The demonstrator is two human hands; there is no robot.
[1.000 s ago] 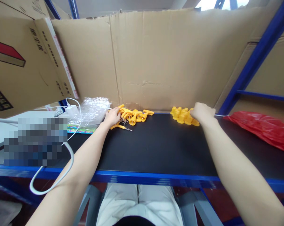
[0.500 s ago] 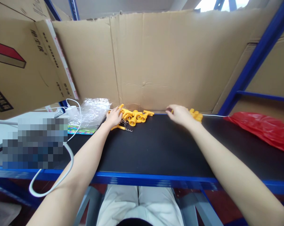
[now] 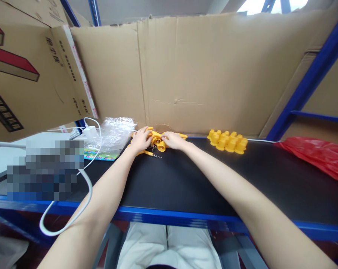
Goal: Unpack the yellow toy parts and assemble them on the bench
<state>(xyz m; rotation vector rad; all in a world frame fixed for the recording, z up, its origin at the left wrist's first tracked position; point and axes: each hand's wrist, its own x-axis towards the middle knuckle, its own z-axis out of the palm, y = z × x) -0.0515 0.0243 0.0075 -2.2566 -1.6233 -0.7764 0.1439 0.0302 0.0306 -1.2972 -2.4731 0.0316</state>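
Note:
Yellow plastic corkscrew pieces (image 3: 161, 148) lie in a pile at the back of the black table, some with round, cup-like ends. A metal spiral (image 3: 157, 156) sticks out from a ribbed yellow piece (image 3: 148, 152) at the pile's front. My left hand (image 3: 140, 140) is curled over the pile's left side, fingers closed on yellow plastic. From the right, my right hand (image 3: 174, 141) reaches the same pile, its bent fingers against a yellow piece. The fingertips of both hands are partly hidden. Yellow cup-shaped pieces (image 3: 227, 142) stand close together in rows farther right.
A clear plastic bag (image 3: 112, 130) lies left of the pile, near a white charger (image 3: 89, 131) with cables. A red plastic bag (image 3: 314, 155) lies at the far right. Cardboard (image 3: 202, 74) walls the back, and a blue rail (image 3: 180, 216) edges the front.
My right hand has moved left from the rows of yellow cups to the corkscrew pile, leaving the rows in full view. My left hand has stayed on the pile. The view has shifted slightly.

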